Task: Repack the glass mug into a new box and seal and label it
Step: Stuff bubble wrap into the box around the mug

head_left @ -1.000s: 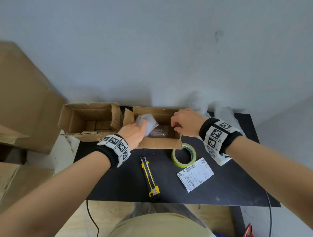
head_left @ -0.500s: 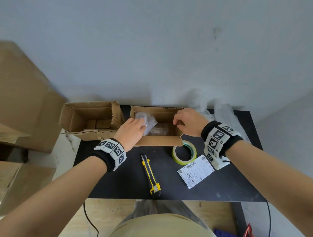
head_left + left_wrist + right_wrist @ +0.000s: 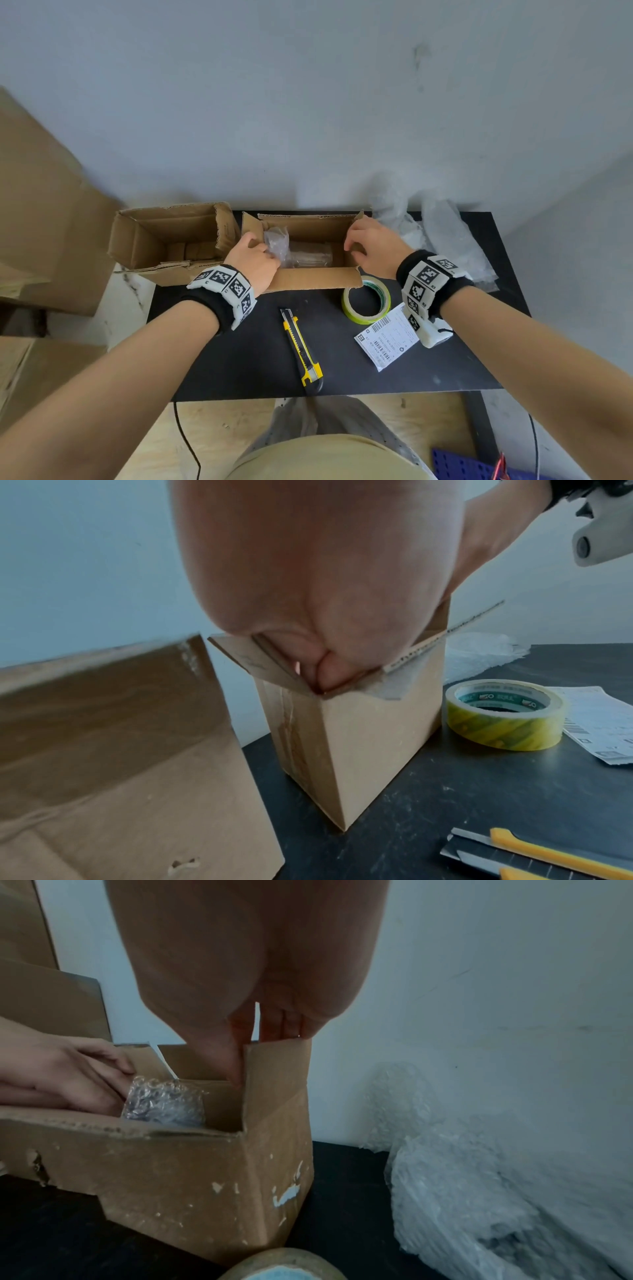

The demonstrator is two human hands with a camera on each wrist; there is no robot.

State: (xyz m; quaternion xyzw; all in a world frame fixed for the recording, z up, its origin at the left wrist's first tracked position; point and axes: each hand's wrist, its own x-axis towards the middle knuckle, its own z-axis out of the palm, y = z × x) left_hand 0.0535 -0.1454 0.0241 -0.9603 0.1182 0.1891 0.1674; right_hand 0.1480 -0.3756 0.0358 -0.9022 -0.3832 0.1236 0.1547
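Both hands work at the open cardboard box (image 3: 310,277) standing on the black table (image 3: 246,356). At the box's left end, the left hand (image 3: 253,262) reaches inside, its fingers curled against the bubble wrap (image 3: 275,245) bunched at that end, and the left wrist view shows its fingertips (image 3: 329,673) tucked down behind the corner flap; whether they actually grip the wrap cannot be told. At the box's right end, the right hand (image 3: 373,250) pinches the upright end flap (image 3: 277,1069), thumb on the inner face and fingers on the outer. Inside the box, between the 2 hands, the glass mug (image 3: 310,258) lies on its side on the box floor, its left end going into the bubble wrap. Just left of the box stands a second, opened cardboard box (image 3: 171,240) with folded card pieces inside. Touching the box's front right corner lies a roll of yellow-green tape (image 3: 365,305), and just beyond the roll, farther from the box, a printed shipping label (image 3: 388,337) lies flat. In front of the box, a yellow utility knife (image 3: 301,351) rests on the table. To the right of the box, loose clear plastic wrap (image 3: 442,236) is heaped by the wall.
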